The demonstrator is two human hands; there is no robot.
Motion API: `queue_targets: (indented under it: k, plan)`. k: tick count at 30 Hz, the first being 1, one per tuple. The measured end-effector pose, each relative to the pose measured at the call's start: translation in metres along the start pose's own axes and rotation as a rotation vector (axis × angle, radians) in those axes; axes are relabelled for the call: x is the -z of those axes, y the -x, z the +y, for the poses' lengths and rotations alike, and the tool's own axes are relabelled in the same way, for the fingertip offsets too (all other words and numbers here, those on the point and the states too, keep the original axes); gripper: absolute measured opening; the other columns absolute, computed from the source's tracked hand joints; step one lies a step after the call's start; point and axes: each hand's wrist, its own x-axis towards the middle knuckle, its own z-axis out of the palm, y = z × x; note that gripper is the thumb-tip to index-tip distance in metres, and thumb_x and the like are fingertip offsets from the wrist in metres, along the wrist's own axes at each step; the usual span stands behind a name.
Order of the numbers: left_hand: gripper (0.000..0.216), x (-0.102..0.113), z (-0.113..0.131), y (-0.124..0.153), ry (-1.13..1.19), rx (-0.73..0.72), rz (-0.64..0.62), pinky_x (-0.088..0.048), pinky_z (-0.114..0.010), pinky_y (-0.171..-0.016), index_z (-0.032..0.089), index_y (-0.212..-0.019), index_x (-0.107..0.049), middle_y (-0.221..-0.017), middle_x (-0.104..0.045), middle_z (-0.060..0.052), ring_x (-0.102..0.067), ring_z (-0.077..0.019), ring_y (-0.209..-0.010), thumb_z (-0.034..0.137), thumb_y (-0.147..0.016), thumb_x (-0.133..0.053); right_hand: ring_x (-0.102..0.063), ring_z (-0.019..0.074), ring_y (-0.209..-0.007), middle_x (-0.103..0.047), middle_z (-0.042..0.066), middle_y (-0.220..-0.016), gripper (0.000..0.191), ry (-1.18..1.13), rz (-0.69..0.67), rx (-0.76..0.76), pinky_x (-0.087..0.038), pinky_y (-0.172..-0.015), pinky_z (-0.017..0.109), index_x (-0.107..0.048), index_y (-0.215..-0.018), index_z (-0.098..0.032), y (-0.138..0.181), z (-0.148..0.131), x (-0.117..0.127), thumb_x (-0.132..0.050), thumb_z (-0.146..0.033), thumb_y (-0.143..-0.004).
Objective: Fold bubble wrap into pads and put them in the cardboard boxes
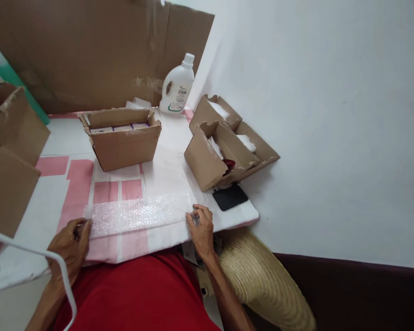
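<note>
- Lying flat near the front edge of the table (165,138), a strip of bubble wrap (138,214) runs with its long axis from 9 o'clock to 3 o'clock, its right end tipped slightly toward the back.
- The left hand (71,248) pinches the strip's 9 o'clock end, fingers curled closed on it.
- The right hand (200,227) pinches the 3 o'clock end, fingertips gathered on the edge.
- At 12 o'clock from the strip sits an open cardboard box (122,138) with small packs inside.
- At 1 o'clock stands a white bottle (177,85).
- At 2 o'clock lies a tipped divided carton (224,149); a black pad (230,196) rests just beside the right hand.
</note>
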Motion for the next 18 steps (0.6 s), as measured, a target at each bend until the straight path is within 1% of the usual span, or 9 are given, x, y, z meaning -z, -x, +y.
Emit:
queue_targets:
  k: [3,6,7,8,11,12,14,16,18]
  plan:
    - [0.05,0.004,0.01,0.004,0.006,-0.05,0.108,-0.053,-0.041,-0.085,0.018,-0.129,-0.06,-0.103,-0.07,-0.011,-0.067,-0.0272,-0.095,0.053,-0.094,-0.05,-0.056,0.0277,-0.109,-0.064,0.012,-0.108,0.009,-0.003,-0.001,-0.005,-0.046,-0.095,0.045,-0.055,-0.083,-0.023,-0.001,0.001,-0.001,-0.054,-0.024,-0.092]
    - [0.056,0.002,0.024,0.014,-0.039,-0.243,0.276,-0.046,-0.052,-0.104,0.016,-0.142,-0.051,-0.131,-0.062,-0.018,-0.058,-0.035,-0.122,0.046,-0.093,-0.055,-0.055,0.0277,-0.109,-0.064,0.012,-0.109,0.01,-0.004,0.007,-0.009,-0.046,-0.095,0.045,-0.054,-0.083,-0.023,-0.001,0.0,-0.002,-0.054,-0.023,-0.092]
    - [0.055,-0.001,0.028,0.019,-0.033,-0.342,0.264,-0.044,-0.053,-0.107,0.018,-0.144,-0.049,-0.136,-0.06,-0.018,-0.056,-0.0349,-0.126,0.042,-0.094,-0.055,-0.055,0.0278,-0.109,-0.064,0.012,-0.109,0.01,-0.002,0.008,-0.008,-0.046,-0.094,0.045,-0.054,-0.083,-0.023,-0.001,-0.001,-0.002,-0.053,-0.023,-0.092]
    - [0.055,-0.005,0.032,0.024,-0.015,-0.45,0.208,-0.042,-0.052,-0.109,0.021,-0.146,-0.047,-0.14,-0.058,-0.016,-0.055,-0.0337,-0.129,0.038,-0.094,-0.055,-0.055,0.0278,-0.109,-0.064,0.012,-0.109,0.01,0.001,0.007,-0.007,-0.046,-0.094,0.045,-0.054,-0.082,-0.023,-0.001,-0.001,-0.003,-0.053,-0.023,-0.093]
    - [0.055,-0.024,0.036,0.038,-0.012,-0.721,-0.027,-0.033,-0.053,-0.117,0.028,-0.15,-0.044,-0.148,-0.055,-0.012,-0.045,-0.0332,-0.142,0.034,-0.095,-0.052,-0.055,0.0279,-0.108,-0.064,0.012,-0.108,0.011,0.004,-0.001,0.0,-0.046,-0.094,0.046,-0.053,-0.082,-0.023,0.0,-0.001,-0.002,-0.053,-0.023,-0.093]
    - [0.056,-0.031,0.035,0.042,-0.039,-0.76,-0.072,-0.028,-0.056,-0.119,0.03,-0.151,-0.044,-0.152,-0.052,-0.012,-0.038,-0.0346,-0.147,0.035,-0.095,-0.052,-0.055,0.028,-0.109,-0.063,0.012,-0.108,0.01,0.002,-0.004,0.0,-0.046,-0.094,0.046,-0.053,-0.083,-0.023,0.0,0.0,-0.002,-0.053,-0.023,-0.093]
    - [0.056,-0.042,0.031,0.046,-0.096,-0.774,-0.104,-0.019,-0.06,-0.122,0.032,-0.151,-0.046,-0.157,-0.047,-0.01,-0.025,-0.0368,-0.153,0.038,-0.095,-0.052,-0.055,0.0283,-0.11,-0.063,0.012,-0.108,0.006,-0.003,0.003,-0.004,-0.047,-0.096,0.048,-0.053,-0.086,-0.022,0.0,0.002,-0.001,-0.054,-0.023,-0.092]
    - [0.055,-0.048,0.027,0.048,-0.121,-0.775,-0.114,-0.016,-0.062,-0.122,0.034,-0.15,-0.047,-0.159,-0.045,-0.01,-0.02,-0.0369,-0.155,0.039,-0.095,-0.052,-0.056,0.0282,-0.11,-0.062,0.012,-0.109,0.003,-0.01,0.048,-0.019,-0.048,-0.097,0.049,-0.055,-0.092,-0.022,0.0,0.002,-0.001,-0.052,-0.02,-0.092]
    - [0.054,-0.049,0.025,0.047,-0.12,-0.787,-0.109,-0.015,-0.062,-0.122,0.033,-0.149,-0.049,-0.158,-0.045,-0.011,-0.019,-0.037,-0.155,0.039,-0.096,-0.051,-0.056,0.0283,-0.114,-0.059,0.014,-0.114,0.015,0.004,0.143,-0.035,-0.049,-0.098,0.05,-0.056,-0.105,-0.02,0.002,-0.005,-0.003,-0.047,-0.017,-0.093]
